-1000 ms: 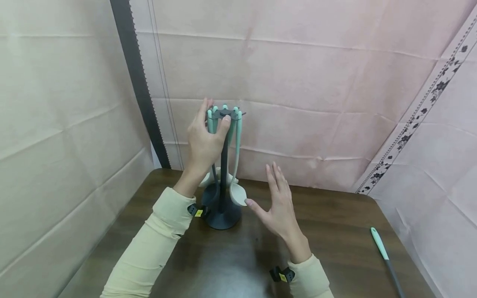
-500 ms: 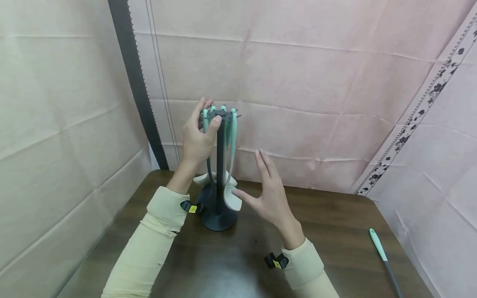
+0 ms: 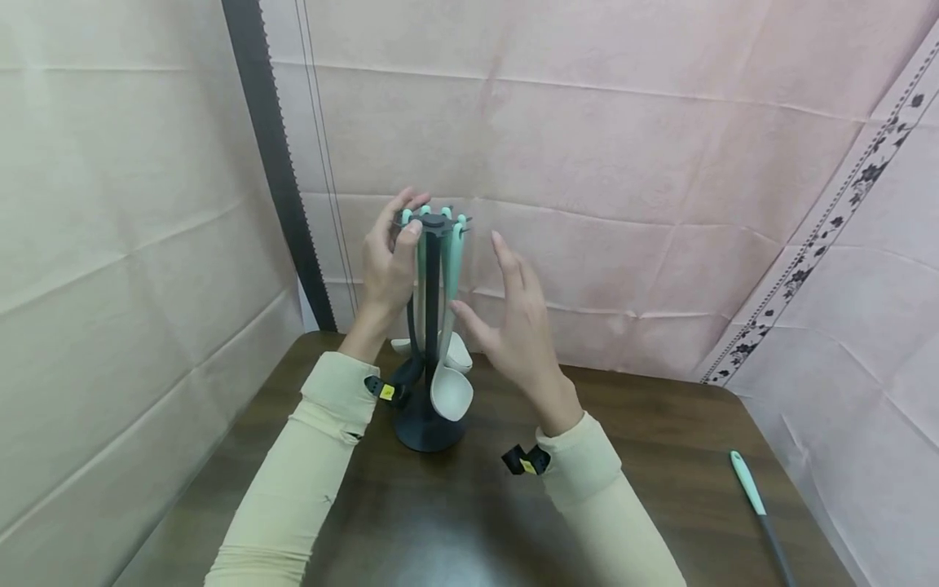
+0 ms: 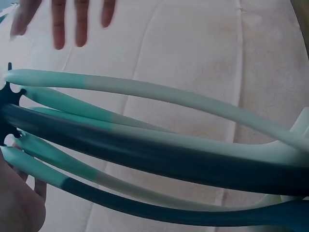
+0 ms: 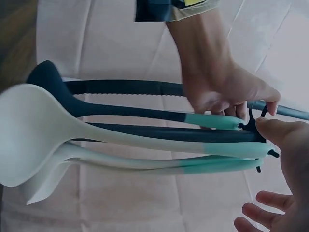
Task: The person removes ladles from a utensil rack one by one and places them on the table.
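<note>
A dark rotating-style utensil stand (image 3: pixel 433 285) stands upright on the table, hung with several turquoise-handled kitchen utensils. At its top, my left hand (image 3: pixel 387 269) grips the hook ring, thumb in front and fingers behind. A white ladle (image 3: pixel 451 395) hangs at the front right, its bowl large in the right wrist view. Beside it hangs a dark-headed utensil (image 5: pixel 46 84), and another white utensil (image 3: pixel 458 355) is behind. My right hand (image 3: pixel 521 326) is raised just right of the stand with fingers extended, holding nothing; its thumb overlaps the ladle handle's edge in the head view.
On the brown table (image 3: pixel 623 456), a utensil with a turquoise handle (image 3: pixel 747 481) and dark shaft lies near the right edge, its far end out of frame. Pale cloth walls (image 3: pixel 587 163) close off the back and sides.
My right hand has risen and moved left to the stand's upper part. The hung utensils have swung round, bringing the ladle to the front. The left hand stays at the top.
</note>
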Motion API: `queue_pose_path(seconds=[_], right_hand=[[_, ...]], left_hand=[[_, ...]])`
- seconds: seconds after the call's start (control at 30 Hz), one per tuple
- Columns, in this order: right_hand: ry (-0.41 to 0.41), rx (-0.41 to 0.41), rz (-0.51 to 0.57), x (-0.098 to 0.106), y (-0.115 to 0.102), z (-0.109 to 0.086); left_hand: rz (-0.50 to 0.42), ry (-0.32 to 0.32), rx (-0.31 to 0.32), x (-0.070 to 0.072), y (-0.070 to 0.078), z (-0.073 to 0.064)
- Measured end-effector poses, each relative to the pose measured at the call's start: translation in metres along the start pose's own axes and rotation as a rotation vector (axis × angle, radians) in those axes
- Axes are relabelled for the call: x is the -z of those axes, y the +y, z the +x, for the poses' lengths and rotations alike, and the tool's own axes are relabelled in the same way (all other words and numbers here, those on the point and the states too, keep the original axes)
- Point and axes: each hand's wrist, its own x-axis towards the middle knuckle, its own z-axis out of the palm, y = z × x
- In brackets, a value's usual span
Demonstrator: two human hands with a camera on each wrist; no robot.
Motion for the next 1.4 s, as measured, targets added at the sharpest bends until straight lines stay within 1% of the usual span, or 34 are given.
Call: queue_pose_path(seconds=[0.1, 0.2, 0.3, 0.43, 0.57, 0.73, 0.87, 1.03, 1.17, 1.3, 1.4], right_hand=[[0.022, 0.002, 0.028, -0.002, -0.004, 0.011], [0.027, -0.005, 0.052, -0.004, -0.007, 0.021], [0.010, -0.027, 0.097, -0.007, -0.010, 0.031], [-0.014, -0.080, 0.180, -0.010, -0.015, 0.041], [-0.015, -0.117, 0.209, -0.015, -0.018, 0.047], [0.008, -0.108, 0.194, -0.021, -0.019, 0.050], [0.030, -0.104, 0.168, -0.025, -0.022, 0.052], [0.051, -0.120, 0.194, -0.030, -0.021, 0.050], [0.067, -0.107, 0.202, -0.030, -0.019, 0.050], [0.067, -0.089, 0.173, -0.028, -0.019, 0.049], [0.051, -0.080, 0.142, -0.027, -0.019, 0.049]], left_hand=[[-0.013, 0.014, -0.033, -0.002, -0.004, 0.002], [-0.019, 0.014, -0.047, -0.004, -0.007, 0.003], [-0.027, 0.014, -0.049, -0.005, -0.008, 0.003], [-0.036, 0.014, -0.043, -0.005, -0.008, 0.004], [-0.025, 0.014, -0.040, -0.003, -0.007, 0.005], [-0.026, -0.002, -0.031, 0.001, -0.009, 0.006], [-0.054, -0.014, -0.031, 0.003, -0.008, 0.007], [-0.097, -0.006, -0.041, 0.003, -0.009, 0.007], [-0.102, 0.001, -0.040, 0.002, -0.009, 0.007], [-0.114, 0.000, -0.037, 0.000, -0.007, 0.007], [-0.124, -0.003, -0.034, 0.000, -0.006, 0.006]])
